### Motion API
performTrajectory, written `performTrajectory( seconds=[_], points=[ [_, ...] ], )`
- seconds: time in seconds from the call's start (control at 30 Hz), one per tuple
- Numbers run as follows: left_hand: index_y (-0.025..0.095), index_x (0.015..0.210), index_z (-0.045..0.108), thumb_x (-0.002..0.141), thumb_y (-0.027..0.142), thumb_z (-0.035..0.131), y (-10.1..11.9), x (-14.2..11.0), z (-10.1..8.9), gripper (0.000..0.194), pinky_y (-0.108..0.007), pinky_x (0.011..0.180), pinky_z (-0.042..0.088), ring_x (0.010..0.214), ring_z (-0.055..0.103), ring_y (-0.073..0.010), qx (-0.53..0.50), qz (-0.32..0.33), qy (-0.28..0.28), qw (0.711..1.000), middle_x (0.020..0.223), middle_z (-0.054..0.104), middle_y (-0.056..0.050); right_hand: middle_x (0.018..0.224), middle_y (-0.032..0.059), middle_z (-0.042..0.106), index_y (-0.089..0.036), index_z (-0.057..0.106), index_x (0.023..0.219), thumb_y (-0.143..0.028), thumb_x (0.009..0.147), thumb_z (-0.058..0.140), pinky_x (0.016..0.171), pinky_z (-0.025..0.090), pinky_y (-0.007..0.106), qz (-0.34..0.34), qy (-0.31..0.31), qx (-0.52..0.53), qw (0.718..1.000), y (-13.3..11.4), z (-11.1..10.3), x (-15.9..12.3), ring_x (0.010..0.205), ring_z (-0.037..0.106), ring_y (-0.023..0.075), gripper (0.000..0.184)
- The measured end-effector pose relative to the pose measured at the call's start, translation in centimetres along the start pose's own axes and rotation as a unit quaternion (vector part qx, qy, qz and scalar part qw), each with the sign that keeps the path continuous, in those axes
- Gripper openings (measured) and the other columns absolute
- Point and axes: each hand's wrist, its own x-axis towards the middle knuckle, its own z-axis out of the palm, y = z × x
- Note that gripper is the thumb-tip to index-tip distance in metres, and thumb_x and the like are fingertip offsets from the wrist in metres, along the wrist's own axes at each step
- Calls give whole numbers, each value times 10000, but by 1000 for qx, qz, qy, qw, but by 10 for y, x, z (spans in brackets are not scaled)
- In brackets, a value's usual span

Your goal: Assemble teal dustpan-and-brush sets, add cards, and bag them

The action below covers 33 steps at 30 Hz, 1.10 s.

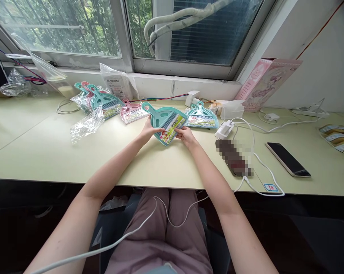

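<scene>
Both hands grip a small teal dustpan [161, 115] with a brush and a yellow printed label, held tilted over the table. My left hand [149, 130] is closed on its left edge, thumb on the front. On the lower right edge, my right hand [186, 136] pinches the label side. Just right of it lie teal dustpan-and-brush sets [202, 117]. Behind my left hand rests a pink dustpan set [131, 111]. Farther left is a pile of teal and pink dustpan sets [103, 99], partly in clear plastic wrap.
Crumpled clear plastic [87, 123] lies at the left. A clear bag with a printed label [117, 82] leans by the window. To the right are a white charger [224, 129], a blurred-out dark object [234, 158], a phone [288, 160] and a pink box [267, 83]. A white cable [132, 232] crosses my lap.
</scene>
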Motion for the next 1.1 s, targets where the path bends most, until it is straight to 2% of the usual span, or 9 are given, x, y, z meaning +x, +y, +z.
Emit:
performTrajectory(
  seconds=[0.2,0.33,0.47,0.53,0.73,0.9,1.1],
  points=[
    [202,1255,460,459,299,896,1,0,1,913,-453,991,486,1143,594,-306,10,7,6,1000,1206,615,-100,814,49,757,-151,655,855,-124,754,716,770,600,332,-1,3,0,1000,-2,1,-2,714,720,169,121],
    [201,1203,479,470,283,889,2,-1,2,843,-458,994,483,1149,590,-304,15,5,11,1000,1199,616,-99,863,34,750,-187,635,952,-293,792,718,678,601,296,3,11,-5,1000,-5,4,-5,701,710,160,209],
    [196,1176,491,462,272,889,1,-2,4,821,-470,983,489,1132,596,-307,19,-5,14,1000,1173,623,-93,798,27,730,-180,621,900,-407,822,686,600,584,264,-4,74,0,997,-4,9,-6,622,683,140,249],
    [193,1174,494,454,267,889,0,-2,5,825,-480,973,495,1107,609,-307,9,-16,11,1000,1138,634,-86,748,21,716,-173,613,852,-401,832,676,570,572,251,-8,99,8,995,-3,11,-7,588,668,132,238],
    [200,1201,489,461,265,888,-3,-1,4,843,-493,976,490,1090,614,-302,3,-25,5,1000,1147,628,-86,684,0,692,-176,608,847,-374,826,678,573,571,254,-8,114,22,993,-2,13,-8,562,658,131,211],
    [199,1197,489,465,264,887,-2,-2,5,835,-472,991,480,1107,603,-300,-1,-14,3,1000,1164,620,-85,722,0,702,-179,603,853,-358,848,640,576,570,249,-6,116,25,993,-3,14,-8,576,661,130,182],
    [195,1205,498,466,278,886,1,-2,4,839,-472,986,482,1111,601,-301,15,-12,11,1000,1143,628,-86,791,17,725,-188,613,889,-385,855,636,655,593,284,-5,95,6,995,-3,14,-9,636,686,147,201]
  ],
)
